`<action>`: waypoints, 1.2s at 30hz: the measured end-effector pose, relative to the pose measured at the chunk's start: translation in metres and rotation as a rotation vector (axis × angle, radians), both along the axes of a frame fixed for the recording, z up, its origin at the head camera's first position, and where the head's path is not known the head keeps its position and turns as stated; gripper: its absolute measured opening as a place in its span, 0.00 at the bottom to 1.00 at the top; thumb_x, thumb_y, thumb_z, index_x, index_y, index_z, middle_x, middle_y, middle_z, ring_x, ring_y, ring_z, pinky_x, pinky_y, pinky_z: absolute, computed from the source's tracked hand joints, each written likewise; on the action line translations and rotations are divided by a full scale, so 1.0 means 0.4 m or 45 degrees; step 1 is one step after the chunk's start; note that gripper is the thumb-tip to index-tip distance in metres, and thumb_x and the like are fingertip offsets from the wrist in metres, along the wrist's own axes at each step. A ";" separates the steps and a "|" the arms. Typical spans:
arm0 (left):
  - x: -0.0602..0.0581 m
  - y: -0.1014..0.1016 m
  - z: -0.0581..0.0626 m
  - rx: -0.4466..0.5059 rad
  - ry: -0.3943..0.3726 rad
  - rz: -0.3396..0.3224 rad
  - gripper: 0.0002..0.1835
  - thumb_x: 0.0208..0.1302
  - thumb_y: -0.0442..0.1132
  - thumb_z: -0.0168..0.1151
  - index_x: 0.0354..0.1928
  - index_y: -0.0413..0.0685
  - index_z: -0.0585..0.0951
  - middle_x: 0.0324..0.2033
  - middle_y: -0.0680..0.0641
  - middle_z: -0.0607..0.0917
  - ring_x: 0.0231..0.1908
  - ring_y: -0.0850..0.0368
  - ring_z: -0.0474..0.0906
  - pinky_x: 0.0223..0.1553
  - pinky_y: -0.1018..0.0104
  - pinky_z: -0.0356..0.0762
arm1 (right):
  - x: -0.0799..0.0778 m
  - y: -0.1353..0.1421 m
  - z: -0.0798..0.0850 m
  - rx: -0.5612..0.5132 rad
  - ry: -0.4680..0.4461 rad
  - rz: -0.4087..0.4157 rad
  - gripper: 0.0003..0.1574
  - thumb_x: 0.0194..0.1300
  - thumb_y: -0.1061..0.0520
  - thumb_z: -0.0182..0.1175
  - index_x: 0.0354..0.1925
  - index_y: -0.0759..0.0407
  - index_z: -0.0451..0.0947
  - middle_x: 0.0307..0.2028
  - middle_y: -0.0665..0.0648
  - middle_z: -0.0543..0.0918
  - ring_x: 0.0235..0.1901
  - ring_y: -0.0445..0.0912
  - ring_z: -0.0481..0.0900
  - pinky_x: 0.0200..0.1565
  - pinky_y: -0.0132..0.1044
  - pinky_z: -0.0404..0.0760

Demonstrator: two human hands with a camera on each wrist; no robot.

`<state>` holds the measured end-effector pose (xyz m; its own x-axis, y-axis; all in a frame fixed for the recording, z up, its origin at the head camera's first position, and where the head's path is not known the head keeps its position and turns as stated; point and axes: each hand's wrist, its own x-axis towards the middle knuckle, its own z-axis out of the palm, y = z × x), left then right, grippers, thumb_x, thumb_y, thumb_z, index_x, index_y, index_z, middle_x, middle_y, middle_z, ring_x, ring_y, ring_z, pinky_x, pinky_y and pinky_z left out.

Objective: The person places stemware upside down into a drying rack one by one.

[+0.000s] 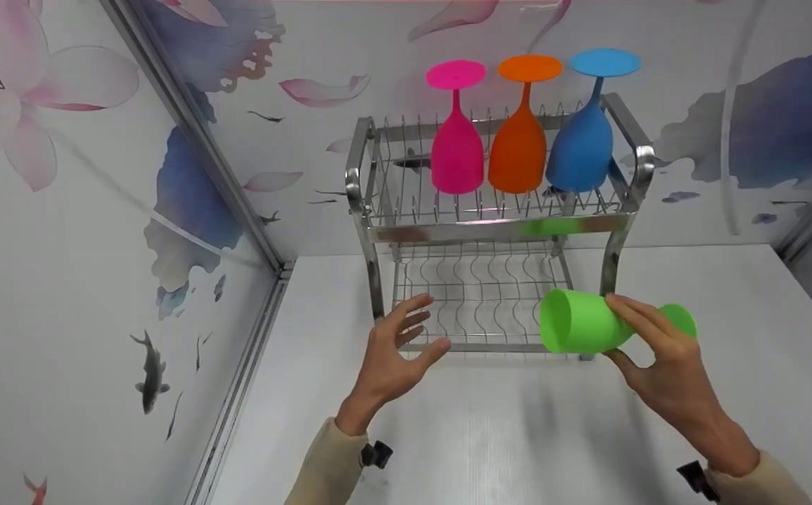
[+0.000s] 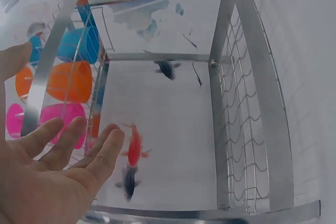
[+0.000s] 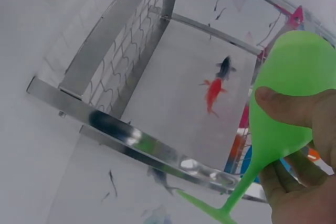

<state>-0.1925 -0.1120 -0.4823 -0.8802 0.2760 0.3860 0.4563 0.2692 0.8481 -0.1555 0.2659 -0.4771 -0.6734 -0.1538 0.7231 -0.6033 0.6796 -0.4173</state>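
My right hand (image 1: 665, 358) grips a green plastic goblet (image 1: 585, 322) round its bowl, in front of the rack's right side. The goblet lies sideways, its mouth toward the left and its foot behind the fingers. In the right wrist view, the thumb presses on the green bowl (image 3: 294, 77) and the stem points down. My left hand (image 1: 395, 358) holds nothing; its fingers are spread before the rack's left side. On the upper tier of the metal dish rack (image 1: 497, 230), a pink goblet (image 1: 457, 154), an orange goblet (image 1: 518, 154) and a blue goblet (image 1: 581, 151) stand upside down in a row.
The lower wire tier (image 1: 476, 294) of the rack bears nothing. A white surface (image 1: 476, 421) lies under the rack. Printed panels with flowers and fish form the left wall (image 1: 83, 266) and the back wall (image 1: 322, 161), with a metal strip (image 1: 195, 119) between them.
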 end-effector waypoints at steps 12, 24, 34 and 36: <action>0.015 0.123 0.021 0.010 -0.046 -0.203 0.41 0.67 0.50 0.75 0.79 0.54 0.69 0.75 0.47 0.74 0.71 0.49 0.78 0.68 0.57 0.81 | 0.000 -0.084 0.035 0.160 0.103 0.072 0.67 0.24 0.87 0.82 0.68 0.62 0.80 0.62 0.65 0.83 0.59 0.60 0.82 0.70 0.16 0.64; 0.012 0.181 0.023 0.041 0.015 -0.316 0.43 0.66 0.47 0.77 0.80 0.54 0.67 0.70 0.47 0.76 0.68 0.52 0.80 0.60 0.67 0.85 | 0.008 -0.137 0.039 0.255 0.074 0.068 0.66 0.28 0.85 0.82 0.70 0.59 0.79 0.64 0.64 0.82 0.61 0.61 0.82 0.72 0.15 0.59; 0.011 0.173 0.032 0.118 -0.029 -0.279 0.40 0.65 0.45 0.78 0.76 0.55 0.71 0.68 0.45 0.77 0.65 0.49 0.83 0.57 0.66 0.87 | 0.025 -0.144 0.031 0.168 0.103 0.117 0.66 0.32 0.83 0.83 0.72 0.61 0.76 0.68 0.67 0.78 0.67 0.60 0.76 0.75 0.22 0.62; 0.010 0.169 0.033 0.130 -0.038 -0.262 0.40 0.65 0.45 0.79 0.76 0.54 0.72 0.68 0.45 0.77 0.64 0.48 0.83 0.56 0.65 0.87 | 0.031 -0.146 0.017 0.067 0.175 0.131 0.47 0.50 0.73 0.82 0.68 0.65 0.79 0.65 0.69 0.79 0.66 0.59 0.76 0.74 0.24 0.66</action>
